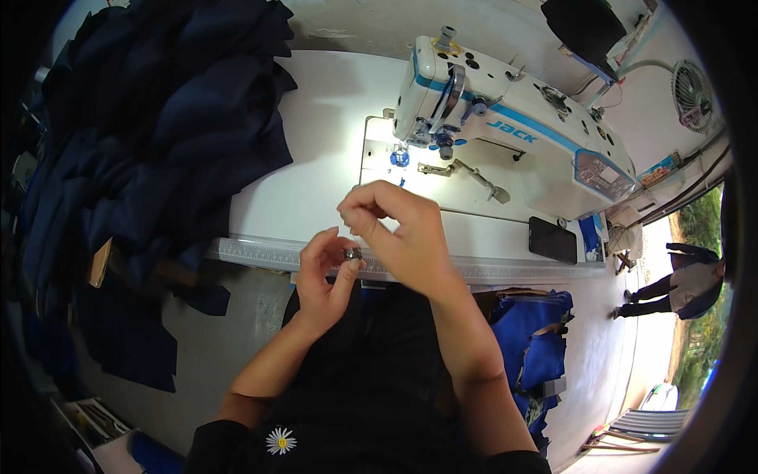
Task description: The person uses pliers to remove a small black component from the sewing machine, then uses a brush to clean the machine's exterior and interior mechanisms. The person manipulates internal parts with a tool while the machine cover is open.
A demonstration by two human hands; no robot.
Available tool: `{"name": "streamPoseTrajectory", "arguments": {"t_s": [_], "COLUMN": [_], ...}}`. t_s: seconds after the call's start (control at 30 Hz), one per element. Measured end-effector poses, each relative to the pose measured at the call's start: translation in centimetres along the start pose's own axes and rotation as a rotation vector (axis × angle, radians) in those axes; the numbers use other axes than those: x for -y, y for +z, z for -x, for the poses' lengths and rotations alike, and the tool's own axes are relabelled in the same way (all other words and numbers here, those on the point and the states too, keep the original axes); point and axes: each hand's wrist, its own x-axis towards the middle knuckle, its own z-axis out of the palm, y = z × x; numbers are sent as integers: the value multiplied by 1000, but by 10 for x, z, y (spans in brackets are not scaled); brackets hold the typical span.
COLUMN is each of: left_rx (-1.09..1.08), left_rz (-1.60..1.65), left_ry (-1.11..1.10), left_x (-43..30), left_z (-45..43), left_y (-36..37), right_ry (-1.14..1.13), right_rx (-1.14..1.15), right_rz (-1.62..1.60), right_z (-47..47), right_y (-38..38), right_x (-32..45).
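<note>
Between the thumb and fingers of my left hand (325,278) is a small metal bobbin case (353,254), held over the table's front edge. My right hand (400,231) is just above and to the right of it, thumb and forefinger pinched on a thin thread (355,237) that runs down to the case. Behind my hands stands a white and blue Jack industrial sewing machine (503,124), its lamp lit over the needle area. Blue pieces, perhaps fabric, lie at its presser foot (400,156). A metal folding guide (435,170) sits on the bed.
Dark navy fabric (177,130) is heaped on the table's left side. A clear ruler strip (254,251) runs along the front edge. A black phone (552,240) lies at the right. Blue fabric pieces (527,343) hang below. A person (690,284) stands far right, near the opening.
</note>
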Motion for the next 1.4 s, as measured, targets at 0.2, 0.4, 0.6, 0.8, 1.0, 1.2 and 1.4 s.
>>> {"name": "streamPoseTrajectory", "arguments": {"t_s": [0.2,0.4,0.6,0.8,1.0,1.2,1.4], "left_rx": [261,316,66,-69,-103,21,166], "left_rz": [762,1350,1342,1212,1157,332,-724], "left_ry": [-384,-606,-611,-761,-761,-423,199], "left_x": [-23,-23,-12,5,0,-13,8], "left_z": [14,24,29,64,61,-6,-74], "left_y": [-3,-24,-54,-77,-73,-52,-43], "right_ry": [597,392,451,401,346,216,235], "right_rx": [458,547,156,-337,-350,-386,-341], "right_rz": [-320,-375,-81,-279,-129,208,37], "right_z": [-7,26,43,79,81,85,86], "right_y": [6,25,-18,-69,-56,-47,-62], "right_x": [-11,-71,-67,-111,-112,-112,-97]}}
